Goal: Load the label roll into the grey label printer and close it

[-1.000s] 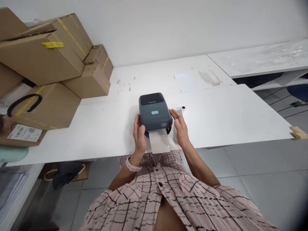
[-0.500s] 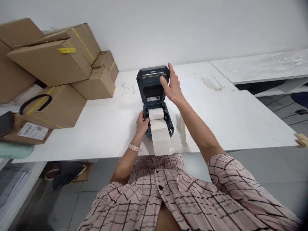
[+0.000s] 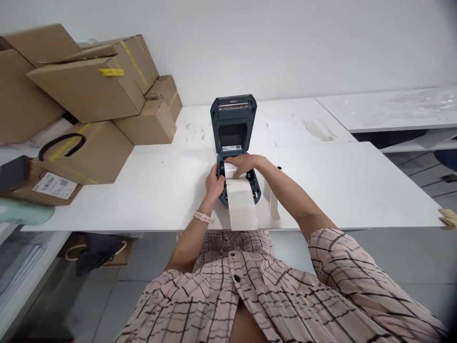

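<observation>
A dark label printer point(image 3: 233, 125) stands on the white table with its lid swung up and back. In its base sits a white label roll point(image 3: 230, 168), and a wide strip of labels point(image 3: 242, 205) runs from it over the front to the table's edge. My left hand point(image 3: 215, 183) grips the printer's left side, thumb over the rim. Reaching in from the right, my right hand point(image 3: 244, 164) has its fingers closed around the top of the roll and partly covers it.
Cardboard boxes point(image 3: 89, 88) are piled at the left of the white table point(image 3: 332, 186). A narrow loose strip point(image 3: 274, 206) lies right of the printer. A pale sheet point(image 3: 285, 133) lies behind, and a tan roll point(image 3: 448, 218) shows at the right corner.
My right hand has left the raised lid and come down onto the label roll. The lid stays up. My left hand keeps its hold on the printer's side.
</observation>
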`<state>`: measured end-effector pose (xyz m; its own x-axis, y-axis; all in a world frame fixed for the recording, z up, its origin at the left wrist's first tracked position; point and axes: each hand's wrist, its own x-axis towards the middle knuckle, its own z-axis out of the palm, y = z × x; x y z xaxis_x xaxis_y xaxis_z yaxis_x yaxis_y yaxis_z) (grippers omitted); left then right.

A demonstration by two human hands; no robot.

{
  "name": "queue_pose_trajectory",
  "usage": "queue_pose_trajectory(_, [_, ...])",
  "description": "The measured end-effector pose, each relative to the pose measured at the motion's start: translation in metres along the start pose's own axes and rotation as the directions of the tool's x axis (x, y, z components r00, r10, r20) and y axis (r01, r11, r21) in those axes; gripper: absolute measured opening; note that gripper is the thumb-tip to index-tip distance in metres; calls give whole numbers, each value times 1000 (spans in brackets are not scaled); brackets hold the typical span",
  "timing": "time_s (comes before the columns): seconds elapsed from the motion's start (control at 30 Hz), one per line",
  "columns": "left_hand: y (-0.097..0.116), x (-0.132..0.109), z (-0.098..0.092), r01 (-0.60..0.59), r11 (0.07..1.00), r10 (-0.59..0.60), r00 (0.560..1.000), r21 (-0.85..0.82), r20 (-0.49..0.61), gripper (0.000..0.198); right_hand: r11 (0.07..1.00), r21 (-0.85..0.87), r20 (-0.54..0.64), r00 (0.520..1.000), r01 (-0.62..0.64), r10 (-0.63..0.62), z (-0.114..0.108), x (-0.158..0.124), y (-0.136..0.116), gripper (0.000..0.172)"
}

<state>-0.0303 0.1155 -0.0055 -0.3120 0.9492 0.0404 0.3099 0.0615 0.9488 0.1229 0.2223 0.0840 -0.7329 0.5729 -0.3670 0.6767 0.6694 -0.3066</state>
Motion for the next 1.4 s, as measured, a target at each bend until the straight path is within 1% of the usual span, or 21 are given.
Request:
queue_pose_trajectory(0.07, [-2,1,1,10,1000,-10,1000,-1,-8,72,1000,11,-2,1000,19,-19,-2,4,2,101])
queue_pose_trajectory(0.13, [-4,2,2,11,1000,-11,1000,-10,-13,72,997,54,-15,998,57,-56,-3,-1,3,102])
queue_pose_trajectory(0.2, [-6,3,2,-4,1000,4,1000,-24,-13,72,982,135,-48,991,133,-127,-7,-17,5,103])
queue_pose_trajectory(0.23, [-7,3,2,-14,999,14,1000,-30,-12,71,965,181,-88,980,191,-177,-10,-28,7,103])
queue_pose_trajectory(0.27, [-7,3,2,-22,999,22,1000,-35,-11,71,941,221,-144,962,258,-230,-13,-41,9,102])
queue_pose_trajectory(0.33, [-9,3,2,-29,999,29,999,-37,-14,70,881,277,-277,910,383,-309,-21,-70,17,101])
queue_pose_trajectory(0.4, [-9,2,2,-25,999,25,1000,-42,-16,70,835,313,-393,862,453,-320,-26,-99,30,101])
queue_pose_trajectory(0.5, [-8,0,0,-19,998,19,1000,-52,4,69,814,377,-519,829,441,-209,-26,-129,59,104])
queue_pose_trajectory(0.6, [-4,-2,-1,10,998,-9,1000,-58,26,69,793,483,-590,807,371,-19,-15,-135,93,105])
queue_pose_trajectory(0.67, [-3,-3,-2,28,998,-27,999,-58,19,70,759,561,-602,792,329,102,-4,-124,114,107])
queue_pose_trajectory(0.73, [-3,-2,-1,29,998,-28,1000,-58,13,70,719,625,-604,772,304,198,9,-105,132,110])
queue_pose_trajectory(0.8, [-4,-1,-1,21,998,-20,1000,-54,10,70,687,666,-605,749,291,269,22,-82,143,113])
queue_pose_trajectory(0.87, [-7,0,0,14,999,-14,1000,-46,5,70,680,682,-603,733,269,315,34,-61,148,110])
queue_pose_trajectory(0.93, [-9,1,0,14,999,-14,1000,-42,1,70,690,685,-592,731,234,340,44,-46,147,104])
queue_pose_trajectory(1.0, [-10,1,-1,16,999,-16,1000,-47,2,69,711,679,-568,746,185,348,51,-36,143,101])
queue_pose_trajectory(1.07, [-10,1,-1,14,998,-13,1000,-58,11,69,728,671,-538,768,141,347,54,-35,139,101])
queue_pose_trajectory(1.17, [-8,-1,-2,-3,997,5,1000,-83,20,68,711,690,-490,811,137,319,54,-49,141,106])
queue_pose_trajectory(1.23, [-8,-1,-1,-15,995,17,1000,-98,20,68,648,738,-471,832,190,292,56,-69,148,106])
queue_pose_trajectory(1.27, [-8,-1,-1,-18,995,20,1000,-102,18,68,607,763,-475,830,223,293,60,-82,152,102])
queue_pose_trajectory(1.33, [-10,-1,-1,-18,995,19,1000,-103,13,68,540,796,-501,798,274,334,70,-107,160,87])
queue_pose_trajectory(1.4, [-11,0,0,-8,995,8,1000,-98,0,68,506,815,-502,779,281,375,85,-126,163,72])
